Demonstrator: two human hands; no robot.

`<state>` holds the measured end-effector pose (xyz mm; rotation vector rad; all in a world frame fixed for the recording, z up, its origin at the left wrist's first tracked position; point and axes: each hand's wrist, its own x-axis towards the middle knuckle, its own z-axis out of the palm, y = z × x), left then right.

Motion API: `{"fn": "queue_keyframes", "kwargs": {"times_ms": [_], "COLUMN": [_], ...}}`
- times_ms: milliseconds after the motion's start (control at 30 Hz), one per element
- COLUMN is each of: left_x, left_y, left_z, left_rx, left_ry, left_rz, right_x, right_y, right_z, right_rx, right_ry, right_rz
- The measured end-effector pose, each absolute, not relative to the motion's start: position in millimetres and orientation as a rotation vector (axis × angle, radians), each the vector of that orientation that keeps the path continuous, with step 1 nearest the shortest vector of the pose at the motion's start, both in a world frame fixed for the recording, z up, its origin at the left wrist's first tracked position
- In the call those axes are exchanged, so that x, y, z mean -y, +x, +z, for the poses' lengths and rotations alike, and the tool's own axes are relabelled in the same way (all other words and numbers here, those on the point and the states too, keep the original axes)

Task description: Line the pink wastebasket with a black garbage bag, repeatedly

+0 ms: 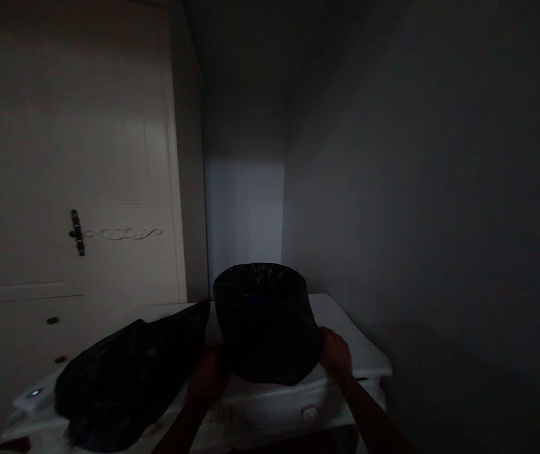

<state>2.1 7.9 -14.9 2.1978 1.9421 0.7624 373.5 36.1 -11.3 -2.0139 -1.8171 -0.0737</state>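
A round bin lined with a black trash bag point(267, 334) stands upright on a white dresser. The bag is folded down over its outside, and the mouth faces up. My right hand point(336, 354) is closed at the bin's right side, on the lower part of the bag. At the left side, my left hand point(207, 377) is closed against the bag's lower edge; its fingers are mostly in shadow. Another black plastic bag point(123, 375), loose and crumpled, lies to the left, beside my left hand and forearm. What is inside either bag is too dark to see.
The white dresser point(346, 328) has a drawer with a round knob point(310, 413). A pale wardrobe point(123, 170) with a dark handle point(77, 233) stands at the left. A grey wall point(416, 221) runs close along the right. The room is dim.
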Motion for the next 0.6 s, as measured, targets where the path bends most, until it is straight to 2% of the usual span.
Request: {"fn": "queue_keyframes", "kwargs": {"times_ms": [600], "left_x": [-10.0], "left_y": [0.0], "left_z": [-16.3], "left_rx": [-1.94], "left_ry": [2.196], "left_rz": [0.738], "right_x": [-29.0], "right_y": [369.4], "right_z": [-0.1], "right_rx": [1.841], "right_ry": [-2.062], "right_rz": [-0.143]}}
